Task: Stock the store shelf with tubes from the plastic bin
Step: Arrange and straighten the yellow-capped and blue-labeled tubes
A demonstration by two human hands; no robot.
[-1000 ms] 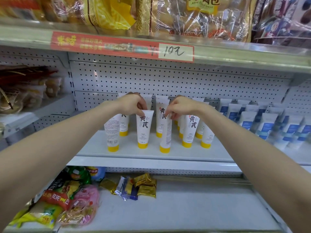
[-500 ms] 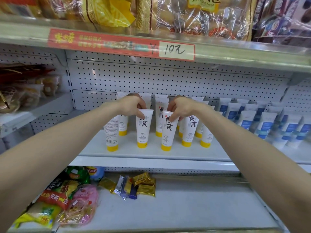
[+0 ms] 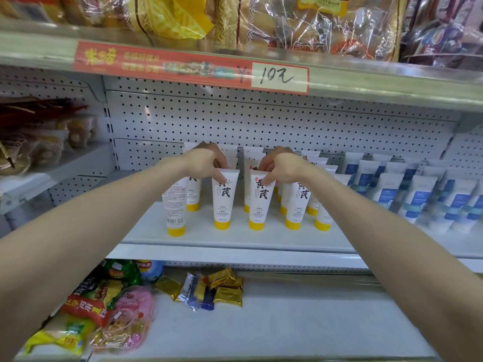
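Two upright tubes [image 3: 226, 205] (front row) in left grip [image 3: 206, 163], right grip [image 3: 282, 168].

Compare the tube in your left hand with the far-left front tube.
The held tube faces out, showing large black characters; the far-left tube shows small print and a barcode. The left hand pinches the held tube's top edge; the far-left tube's top is hidden behind that wrist. Both are white and stand on yellow caps.

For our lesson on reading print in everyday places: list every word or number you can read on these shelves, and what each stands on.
"10元" handwritten on the price strip.
"黄芪" on the yellow-capped tubes.
"Mini ... bread" on the bread bag.
"乐事" on the blue bag.
Blue-labelled tubes, strip's print: too blurred.
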